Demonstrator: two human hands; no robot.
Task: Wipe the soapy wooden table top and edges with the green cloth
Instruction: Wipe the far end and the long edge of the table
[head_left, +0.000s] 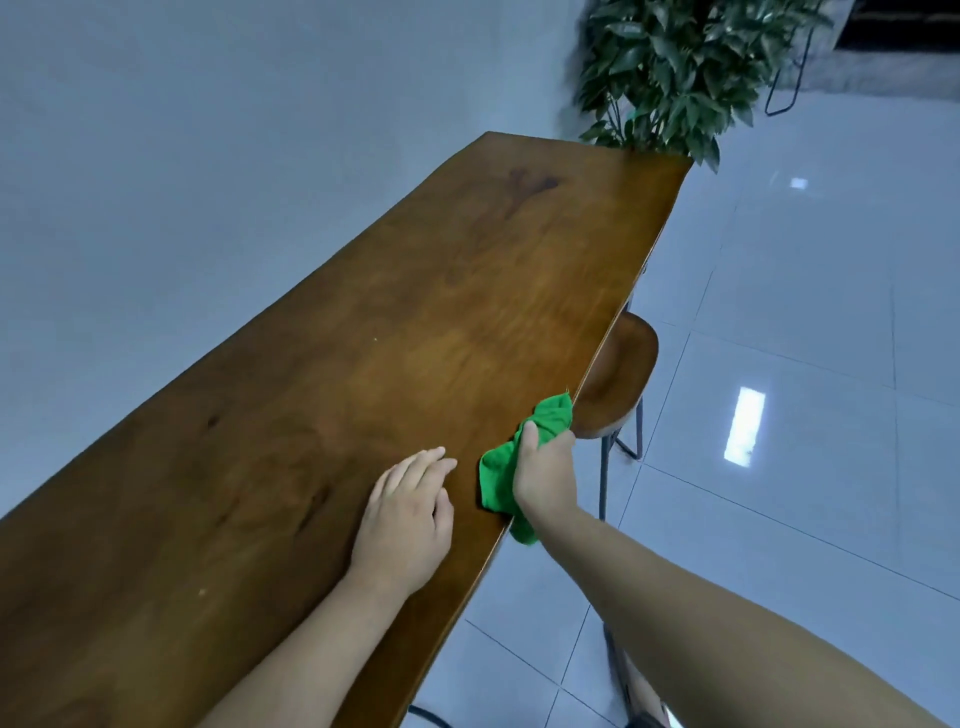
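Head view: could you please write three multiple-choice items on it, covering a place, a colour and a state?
1. Where is the cloth? A. at the table edge near the stool B. at the table's far end C. on the floor
2. What colour is the cloth? A. blue B. green C. white
3. How is the left hand? A. gripping the cloth B. in the air C. flat on the table

Answers: 1 A, the right hand holds it over that edge; 2 B, it is bright green; 3 C, its fingers lie straight on the wood.
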